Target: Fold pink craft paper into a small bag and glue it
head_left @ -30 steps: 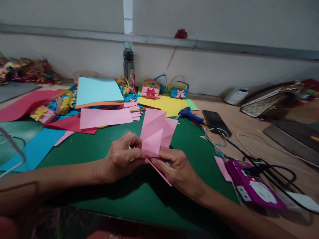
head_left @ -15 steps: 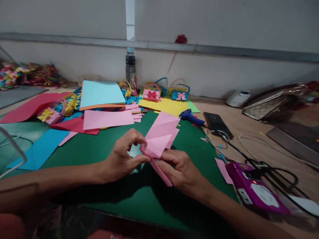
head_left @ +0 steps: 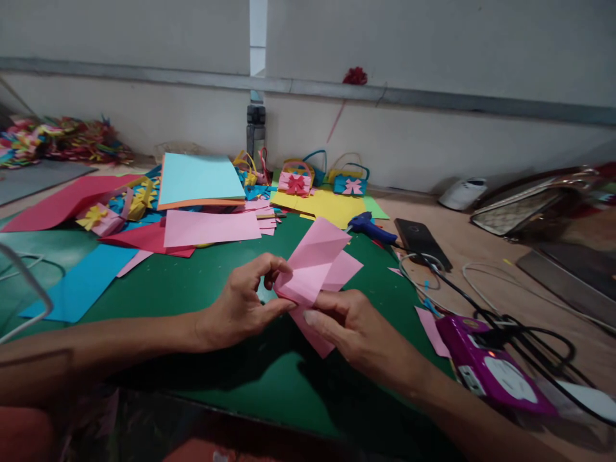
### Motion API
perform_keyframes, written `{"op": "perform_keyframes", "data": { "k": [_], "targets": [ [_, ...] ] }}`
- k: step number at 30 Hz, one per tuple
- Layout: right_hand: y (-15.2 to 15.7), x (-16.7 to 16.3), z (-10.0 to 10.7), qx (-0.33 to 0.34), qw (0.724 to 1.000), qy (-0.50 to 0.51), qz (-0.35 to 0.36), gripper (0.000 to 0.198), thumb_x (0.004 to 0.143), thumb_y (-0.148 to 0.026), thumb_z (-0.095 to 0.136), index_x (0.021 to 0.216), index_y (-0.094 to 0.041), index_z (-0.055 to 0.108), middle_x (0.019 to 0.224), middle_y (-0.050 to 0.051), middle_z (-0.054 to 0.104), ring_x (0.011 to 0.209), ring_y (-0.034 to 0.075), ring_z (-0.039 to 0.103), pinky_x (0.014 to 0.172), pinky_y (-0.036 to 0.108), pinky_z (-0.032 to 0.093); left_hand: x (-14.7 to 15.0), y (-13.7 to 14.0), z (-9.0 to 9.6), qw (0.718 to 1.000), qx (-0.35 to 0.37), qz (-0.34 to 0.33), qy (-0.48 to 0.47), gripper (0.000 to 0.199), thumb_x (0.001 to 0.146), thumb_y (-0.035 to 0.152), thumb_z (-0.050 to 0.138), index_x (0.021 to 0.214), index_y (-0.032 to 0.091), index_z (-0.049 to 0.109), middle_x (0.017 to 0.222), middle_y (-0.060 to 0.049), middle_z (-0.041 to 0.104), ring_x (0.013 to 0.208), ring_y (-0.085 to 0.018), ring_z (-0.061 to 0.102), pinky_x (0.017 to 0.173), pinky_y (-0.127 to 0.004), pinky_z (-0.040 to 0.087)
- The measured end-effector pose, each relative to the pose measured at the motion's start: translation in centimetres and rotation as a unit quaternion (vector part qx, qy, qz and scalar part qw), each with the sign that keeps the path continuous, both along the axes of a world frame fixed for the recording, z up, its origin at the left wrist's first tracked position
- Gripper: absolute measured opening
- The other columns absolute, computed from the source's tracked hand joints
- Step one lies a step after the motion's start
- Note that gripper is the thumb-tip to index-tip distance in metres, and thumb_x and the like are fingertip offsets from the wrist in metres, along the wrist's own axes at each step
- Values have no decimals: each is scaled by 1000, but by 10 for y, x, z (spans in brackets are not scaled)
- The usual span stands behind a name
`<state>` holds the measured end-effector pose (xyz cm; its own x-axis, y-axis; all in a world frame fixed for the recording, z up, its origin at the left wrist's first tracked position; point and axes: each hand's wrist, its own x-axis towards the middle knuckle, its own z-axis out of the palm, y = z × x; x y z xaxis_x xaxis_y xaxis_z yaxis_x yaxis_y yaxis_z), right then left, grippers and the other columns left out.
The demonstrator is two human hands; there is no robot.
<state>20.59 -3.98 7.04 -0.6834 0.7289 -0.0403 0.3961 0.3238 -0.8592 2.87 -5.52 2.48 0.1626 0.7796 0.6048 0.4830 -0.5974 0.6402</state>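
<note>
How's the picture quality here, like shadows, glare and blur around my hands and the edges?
Head view, center: dim light, dark shadows on the green surface below the left hand and right hand, yet creases in the pink paper show; head view, left: a pale sheen on that surface; head view, outer edges: the colorful pile and patterned bag look soft.

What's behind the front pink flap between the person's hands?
A second pink flap shows past the right edge of the front flap, with green tabletop beyond. Whatever else lies directly behind is covered, so whether the two flaps join there cannot be seen.
</note>
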Motion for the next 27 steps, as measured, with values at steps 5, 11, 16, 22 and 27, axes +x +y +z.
{"op": "perform_keyframes", "data": {
  "k": [5,11,16,22,27],
  "targets": [
    [1,3,0,55,998,9,-10,23,81,-21,42,63,-16,56,56,-5,35,50,7,28,45,20,23,0,0,4,1000,-12,-15,-10,18,76,22,62,89,13,54,69,3,49,60,-8,42,55,-20,38],
    [3,7,3,86,996,-15,-30,25,83,-24,42,64,-16,57,57,-4,43,53,9,36,49,21,30,-2,-3,10,996,-74,-28,-47,16,80,24,57,93,14,56,70,1,54,61,-9,47,51,-20,38],
    [6,8,8,134,989,-52,-27,23,83,-21,40,66,-16,55,60,-4,46,54,9,38,49,21,30,-9,1,12,997,-72,-29,-24,18,81,22,55,96,14,55,74,-1,56,63,-10,50,52,-21,40],
    [19,2,26,212,965,-149,30,27,78,-12,40,52,-18,41,50,-5,42,47,8,34,45,22,25,-15,11,51,974,85,-66,197,63,72,25,66,128,17,38,128,-14,45,122,-27,36,99,-48,34],
    [37,-13,47,229,939,-234,109,25,67,-3,42,47,-18,41,45,-5,42,42,7,33,41,23,23,-12,32,92,939,24,-146,309,78,63,22,74,131,20,36,133,-11,44,129,-29,30,100,-46,32]
  ]
}}
